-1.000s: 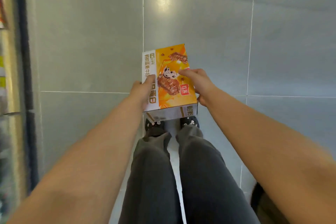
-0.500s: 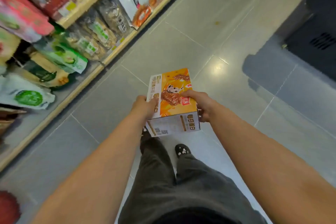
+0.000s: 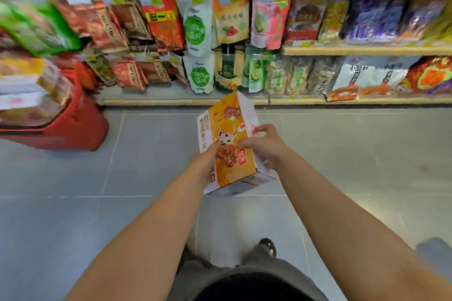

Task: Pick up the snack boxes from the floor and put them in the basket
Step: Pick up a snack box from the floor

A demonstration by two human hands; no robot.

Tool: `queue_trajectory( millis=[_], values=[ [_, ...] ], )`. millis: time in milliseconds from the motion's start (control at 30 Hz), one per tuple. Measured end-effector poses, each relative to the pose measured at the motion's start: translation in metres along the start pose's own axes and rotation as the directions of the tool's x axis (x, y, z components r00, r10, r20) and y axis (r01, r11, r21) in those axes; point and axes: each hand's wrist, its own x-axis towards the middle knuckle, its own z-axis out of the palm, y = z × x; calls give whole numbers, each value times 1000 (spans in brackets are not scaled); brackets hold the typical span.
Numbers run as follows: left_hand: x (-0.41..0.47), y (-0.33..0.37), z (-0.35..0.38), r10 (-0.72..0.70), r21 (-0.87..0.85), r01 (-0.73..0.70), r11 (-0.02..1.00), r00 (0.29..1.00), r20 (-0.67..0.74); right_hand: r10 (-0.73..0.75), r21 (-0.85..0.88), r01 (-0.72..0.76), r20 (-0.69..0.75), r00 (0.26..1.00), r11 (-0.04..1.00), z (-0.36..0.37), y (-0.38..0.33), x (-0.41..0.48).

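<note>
both hands hold 1 box (image 3: 230, 154) above the floor (image 3: 122, 203), tilted, its orange face up toward the camera. the left hand (image 3: 204, 157) pinches its left edge, thumb on the orange face. the right hand (image 3: 265, 146) grips the right side, fingers curled over the white panel. the red basket (image 3: 73, 127) stands on the floor at 10 o'clock from the box, well apart, with other boxes (image 3: 24, 85) piled in it (too blurred to count). shelves (image 3: 367, 51) of bags (image 3: 195, 29) run along 12 o'clock. 1 shoe (image 3: 267, 247) shows at 6 o'clock.
</note>
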Motion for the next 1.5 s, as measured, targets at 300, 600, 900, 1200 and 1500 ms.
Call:
queue_trajectory(
  millis=[300, 600, 900, 1200, 1500],
  values=[
    [-13, 38, -245, 70, -242, -109, 964, 984, -164, -171, -381, 256, 243, 955, 888, 240, -43, -1],
    [0, 94, -416, 229, -42, -251, 967, 931, -283, -293, -666, 650, 581, 760, 365, 372, -108, 7],
    [47, 163, -523, 334, 51, -335, 941, 942, 30, -103, -558, 769, 785, 611, 313, 467, -228, 83],
    [82, 219, -629, 248, -12, -255, 967, 946, -208, 86, -505, 759, 850, 519, 411, 599, -276, 158],
    [133, 238, -794, 150, -186, -213, 959, 941, -304, -208, -399, 461, 534, 819, 792, 754, -260, 209]
  ],
)
